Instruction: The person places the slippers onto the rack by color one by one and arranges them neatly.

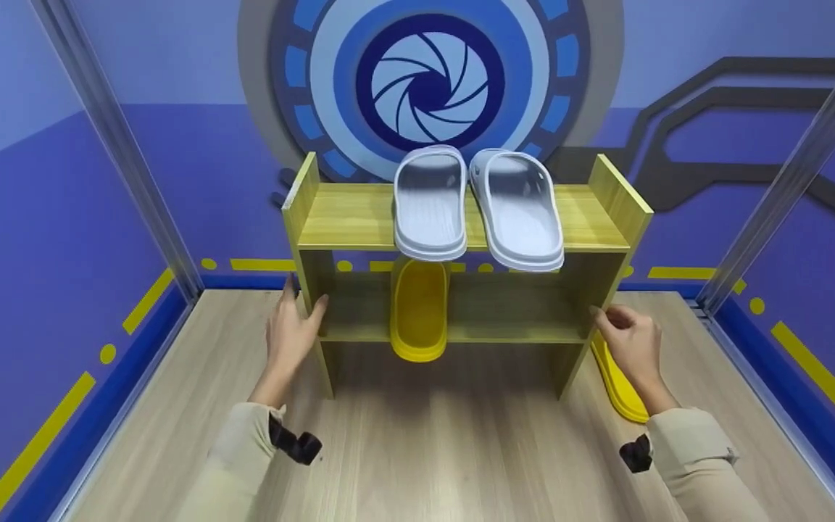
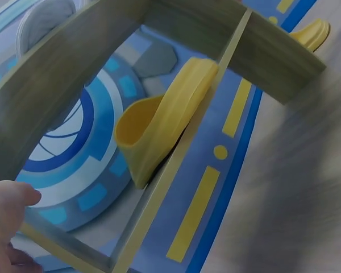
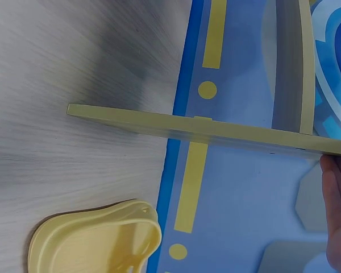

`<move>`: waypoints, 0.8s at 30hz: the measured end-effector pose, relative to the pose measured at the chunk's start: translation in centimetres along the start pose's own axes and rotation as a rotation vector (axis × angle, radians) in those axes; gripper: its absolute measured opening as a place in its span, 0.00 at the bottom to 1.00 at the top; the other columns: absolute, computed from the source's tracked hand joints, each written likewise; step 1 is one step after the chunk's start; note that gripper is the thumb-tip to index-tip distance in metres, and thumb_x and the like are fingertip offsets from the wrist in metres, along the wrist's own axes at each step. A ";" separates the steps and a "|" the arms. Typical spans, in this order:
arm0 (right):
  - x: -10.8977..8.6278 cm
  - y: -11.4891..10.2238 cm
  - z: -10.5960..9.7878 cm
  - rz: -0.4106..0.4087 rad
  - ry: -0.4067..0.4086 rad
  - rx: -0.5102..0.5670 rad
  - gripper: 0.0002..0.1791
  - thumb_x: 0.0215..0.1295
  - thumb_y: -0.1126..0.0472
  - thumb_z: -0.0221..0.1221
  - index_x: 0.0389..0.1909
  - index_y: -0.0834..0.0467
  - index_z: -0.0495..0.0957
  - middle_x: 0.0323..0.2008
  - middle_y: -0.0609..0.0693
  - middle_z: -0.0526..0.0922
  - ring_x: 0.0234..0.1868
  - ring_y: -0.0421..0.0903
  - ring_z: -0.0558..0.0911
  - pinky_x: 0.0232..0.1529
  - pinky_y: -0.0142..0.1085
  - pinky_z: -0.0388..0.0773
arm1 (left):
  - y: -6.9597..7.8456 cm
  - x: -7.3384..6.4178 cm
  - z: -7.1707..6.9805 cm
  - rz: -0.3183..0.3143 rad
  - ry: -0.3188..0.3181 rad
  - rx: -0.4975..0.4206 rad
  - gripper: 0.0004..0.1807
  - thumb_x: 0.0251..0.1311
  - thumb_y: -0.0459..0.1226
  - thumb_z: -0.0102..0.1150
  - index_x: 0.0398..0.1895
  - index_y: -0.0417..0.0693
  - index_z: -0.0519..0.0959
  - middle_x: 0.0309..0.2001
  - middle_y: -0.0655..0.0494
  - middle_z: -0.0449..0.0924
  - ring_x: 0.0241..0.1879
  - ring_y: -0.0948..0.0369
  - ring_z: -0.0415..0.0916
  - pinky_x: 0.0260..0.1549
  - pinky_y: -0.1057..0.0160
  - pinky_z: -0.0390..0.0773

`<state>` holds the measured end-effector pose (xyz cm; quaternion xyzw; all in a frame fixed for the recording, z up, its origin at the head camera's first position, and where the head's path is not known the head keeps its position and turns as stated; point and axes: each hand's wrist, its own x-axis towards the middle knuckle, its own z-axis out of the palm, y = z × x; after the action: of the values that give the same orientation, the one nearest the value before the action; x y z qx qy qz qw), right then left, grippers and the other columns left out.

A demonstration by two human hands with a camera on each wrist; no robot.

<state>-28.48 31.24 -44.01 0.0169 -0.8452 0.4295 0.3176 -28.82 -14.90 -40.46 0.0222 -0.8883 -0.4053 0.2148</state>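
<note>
A wooden two-tier shoe rack [image 1: 359, 210] stands before me. On its upper shelf sit two light grey clogs [image 1: 430, 210], side by side, and one yellow clog [image 1: 421, 312] rests on the lower shelf, toe inward. My left hand [image 1: 293, 333] is at the rack's left side panel, its thumb and forefinger spread, the thumb reaching across the front edge. At the right panel, my right hand [image 1: 631, 337] touches the outer face with its fingertips; the right wrist view shows those fingers [image 3: 335, 193] fairly straight. Another yellow clog [image 3: 96, 242] lies on the tabletop outside the right panel.
A wood-grain tabletop [image 1: 432, 457] extends under and in front of the rack. Behind it rises a blue-purple wall [image 1: 207, 181] with a round printed emblem. Metal posts [image 1: 113, 138] stand at the back corners, and side walls enclose both sides.
</note>
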 end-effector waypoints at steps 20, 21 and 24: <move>0.0 0.0 0.0 -0.008 -0.002 0.023 0.13 0.55 0.56 0.60 0.32 0.64 0.81 0.27 0.54 0.81 0.26 0.35 0.76 0.28 0.21 0.70 | -0.4 0.6 0.3 0.062 0.054 -0.002 0.13 0.58 0.39 0.53 0.36 0.34 0.76 0.33 0.41 0.78 0.31 0.50 0.76 0.28 0.53 0.74; 0.0 0.0 0.0 -0.004 -0.005 0.022 0.13 0.55 0.56 0.60 0.32 0.63 0.81 0.28 0.53 0.81 0.26 0.36 0.76 0.28 0.21 0.70 | -0.5 0.6 0.3 0.073 0.057 -0.005 0.13 0.57 0.38 0.53 0.35 0.34 0.76 0.33 0.41 0.78 0.31 0.49 0.76 0.27 0.53 0.74; 0.0 0.0 -0.2 0.009 -0.023 0.026 0.14 0.55 0.54 0.60 0.33 0.63 0.81 0.28 0.52 0.81 0.26 0.37 0.77 0.28 0.22 0.70 | -0.6 0.7 0.3 0.102 0.064 -0.006 0.11 0.56 0.37 0.54 0.31 0.33 0.76 0.30 0.41 0.78 0.30 0.49 0.76 0.26 0.53 0.74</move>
<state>-28.36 31.41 -43.87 0.0222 -0.8433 0.4415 0.3057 -29.66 -15.27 -40.82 -0.0108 -0.8797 -0.3955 0.2638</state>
